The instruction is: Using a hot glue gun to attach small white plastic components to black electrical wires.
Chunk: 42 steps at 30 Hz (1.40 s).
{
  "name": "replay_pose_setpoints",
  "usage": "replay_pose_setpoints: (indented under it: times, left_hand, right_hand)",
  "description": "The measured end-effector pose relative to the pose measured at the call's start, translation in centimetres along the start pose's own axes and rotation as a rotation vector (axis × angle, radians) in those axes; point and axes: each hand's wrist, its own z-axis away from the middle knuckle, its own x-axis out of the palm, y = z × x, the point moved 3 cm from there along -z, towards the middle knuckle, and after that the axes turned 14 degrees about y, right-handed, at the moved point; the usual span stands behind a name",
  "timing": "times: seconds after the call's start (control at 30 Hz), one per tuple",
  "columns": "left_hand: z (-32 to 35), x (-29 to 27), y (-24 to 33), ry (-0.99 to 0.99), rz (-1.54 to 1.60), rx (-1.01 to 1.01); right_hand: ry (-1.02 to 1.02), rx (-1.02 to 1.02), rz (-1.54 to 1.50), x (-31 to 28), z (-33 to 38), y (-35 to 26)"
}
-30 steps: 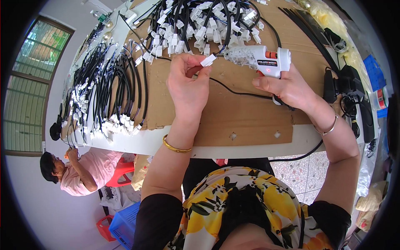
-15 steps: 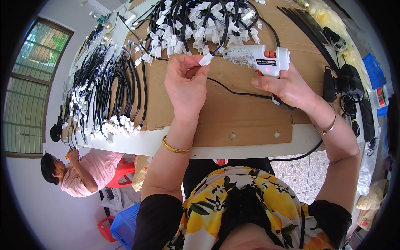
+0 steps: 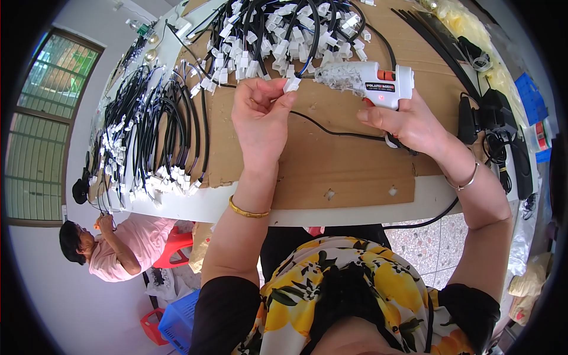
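Note:
My left hand (image 3: 261,115) pinches a small white plug connector (image 3: 291,84) between thumb and fingertips. A blue and a black wire run up from the connector. My right hand (image 3: 408,121) is wrapped round the handle of a white hot glue gun (image 3: 378,83), thumb along its side. The gun lies level, its nozzle pointing left at the wire end of the connector; I cannot tell whether the two touch. Stringy clear glue coats the front of the gun, and a small red light glows on its body. Just beyond my hands lies a heap of black cables with white connectors (image 3: 272,41).
Sorted black cables (image 3: 177,127) lie in bundles on the left. A cardboard sheet (image 3: 349,171) covers the white table. Black adapters (image 3: 497,112) and long black strips (image 3: 438,50) lie at right. Another person in pink (image 3: 127,245) works at far left, near a blue crate (image 3: 180,319).
My left hand has shifted slightly left with the connector. The glue gun has barely moved, and both grips stay the same.

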Motion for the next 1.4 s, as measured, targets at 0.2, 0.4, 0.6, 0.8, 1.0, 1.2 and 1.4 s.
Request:
replay_pose_setpoints:
  times: [0.2, 0.4, 0.6, 0.8, 1.0, 1.2, 1.4]
  left_hand:
    - [0.0, 0.0, -0.1, -0.027, 0.004, 0.012]
    - [0.0, 0.1, -0.3, -0.031, -0.034, 0.022]
    - [-0.1, 0.0, -0.4, -0.049, -0.030, 0.026]
    - [-0.1, 0.0, -0.5, -0.059, -0.038, 0.034]
    - [-0.1, 0.0, -0.6, -0.073, -0.025, 0.036]
    - [0.0, 0.2, -0.5, -0.079, 0.029, -0.005]
    - [0.0, 0.2, -0.6, -0.076, 0.060, -0.035]
  right_hand:
    - [-0.020, 0.010, -0.018, 0.1, 0.2, -0.6]
    - [-0.012, -0.033, -0.006, 0.1, 0.1, -0.4]
    - [-0.005, -0.037, 0.017, 0.1, 0.2, -0.6]
    - [-0.008, -0.025, 0.079, -0.1, 0.2, -1.0]
    - [-0.024, 0.036, 0.055, -0.1, 0.1, -0.7]
    - [-0.009, -0.031, 0.059, -0.4, -0.1, -0.4]
    - [0.010, -0.060, 0.104, -0.4, -0.1, -0.6]
